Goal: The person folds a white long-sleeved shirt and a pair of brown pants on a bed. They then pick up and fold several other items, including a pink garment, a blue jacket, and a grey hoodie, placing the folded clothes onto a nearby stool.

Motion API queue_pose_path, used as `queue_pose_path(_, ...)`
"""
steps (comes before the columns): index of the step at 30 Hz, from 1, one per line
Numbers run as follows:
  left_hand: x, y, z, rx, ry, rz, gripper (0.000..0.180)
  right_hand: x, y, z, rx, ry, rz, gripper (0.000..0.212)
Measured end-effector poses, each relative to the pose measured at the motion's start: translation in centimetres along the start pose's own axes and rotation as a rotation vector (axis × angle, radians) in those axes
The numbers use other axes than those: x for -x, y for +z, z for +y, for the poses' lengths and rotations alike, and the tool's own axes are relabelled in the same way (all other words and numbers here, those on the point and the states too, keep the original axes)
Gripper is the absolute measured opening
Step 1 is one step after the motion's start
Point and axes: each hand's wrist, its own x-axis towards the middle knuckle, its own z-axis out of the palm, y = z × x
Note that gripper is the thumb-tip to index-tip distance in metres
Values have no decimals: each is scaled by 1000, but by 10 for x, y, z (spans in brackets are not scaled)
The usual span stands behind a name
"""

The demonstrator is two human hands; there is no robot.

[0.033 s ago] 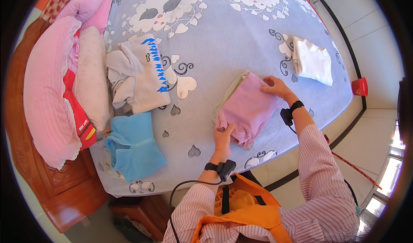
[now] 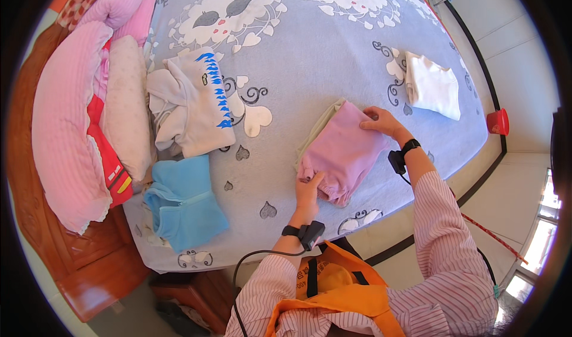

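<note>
A folded pink garment point(image 2: 348, 146) with a gathered edge lies on the bed, turned at a slant. Pale green cloth point(image 2: 319, 125) shows along its left side, beneath the pink. My left hand point(image 2: 307, 195) grips the near left corner, thumb on top and the other fingers partly hidden by cloth. At the far right corner, my right hand point(image 2: 381, 122) pinches the edge between thumb and fingers. Both wrists wear black straps with small boxes.
On the left of the bed point(image 2: 286, 57) lie a beige hoodie point(image 2: 187, 107), a blue zip-neck top point(image 2: 193, 212) and pillows point(image 2: 68, 128). Folded white clothing point(image 2: 432, 87) rests at the right. A red cup-shaped container point(image 2: 498, 122) stands beyond the bed's right edge.
</note>
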Motion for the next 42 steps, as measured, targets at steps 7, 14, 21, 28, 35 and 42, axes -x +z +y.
queue_pose_path(7, 19, -11, 42, 381, -348, -89, 26, 15, -3, -40, -86, 230, -275, 65)
queue_pose_path(14, 129, -111, 88, 52, -19, -375, 21, 110, 94, -118, -220, -56, -417, 54)
queue_pose_path(21, 322, -261, 89, 410, 203, -7, 52, 222, 264, -171, -258, 23, -577, 50)
queue_pose_path(28, 524, -442, 55, 599, 303, 598, 47, 306, 542, -283, -104, -17, -1089, 48)
queue_pose_path(35, 714, -626, 83, 582, 637, 1073, 57, 423, 840, -416, 75, -320, -1387, 49)
queue_pose_path(42, 788, -774, 51, 497, 545, 1474, 63, 500, 1018, -456, 347, -457, -1368, 52)
